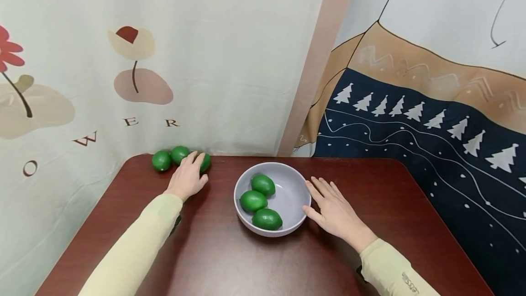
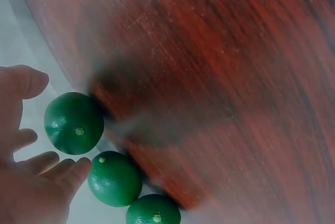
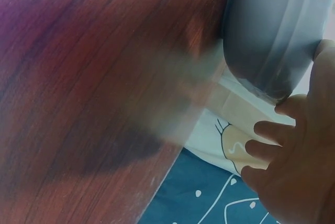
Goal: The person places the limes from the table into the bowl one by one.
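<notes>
My left hand reaches over the far left of the table, around the rightmost of three green limes; this lime is partly hidden by the fingers. In the left wrist view that lime lies between the spread thumb and fingers, with a gap at the thumb. Beside it are the middle lime and the left lime. A pale grey-lilac bowl holds three more limes on its left side. My right hand touches the bowl's right rim with thumb and forefinger, its fingers spread.
The dark red-brown wooden table ends at a pale curtain with flower prints behind the limes. A navy cloth with white trees hangs behind the right side.
</notes>
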